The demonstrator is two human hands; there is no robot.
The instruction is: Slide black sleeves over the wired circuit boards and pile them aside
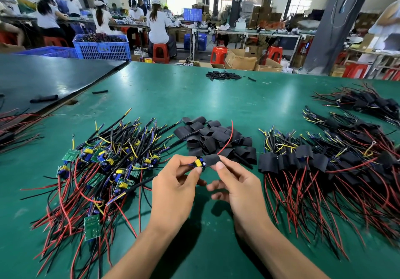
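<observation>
- Black sleeve point(212, 160) partway over one wired circuit board point(198, 163), held just above the green table point(194, 96) at front centre. Yellow and blue parts of the board showing at the sleeve's left mouth, a red wire point(228, 137) poking out of the right.
- Left hand point(175, 183) pinching the bare end of the board between thumb and fingertips. Right hand point(238, 183) pinching the sleeve between thumb and forefinger, other fingers loosely curled below.
- Handling, as a judgement: board light and rigid, its small soldered parts and thin leads likely to snag or bend. Best gripped by the edges, not by the wires.
- Sleeve judged soft, thin and easily flattened, its mouth probably needing to be squeezed open, with the grip close to the leading edge.
- Count in hand: one board, one sleeve.
- Bare boards point(104, 166) piled on the left: about a dozen green faces visible, more buried under tangled wires, exact number impossible to tell.
- Loose sleeves point(212, 138) at centre: roughly two or three dozen, overlapping.
- Sleeved boards point(313, 161) heaped on the right, dozens of them. A second such heap point(363, 102) farther back on the right, plus a small scatter of black tubing point(223, 75) near the far edge.
</observation>
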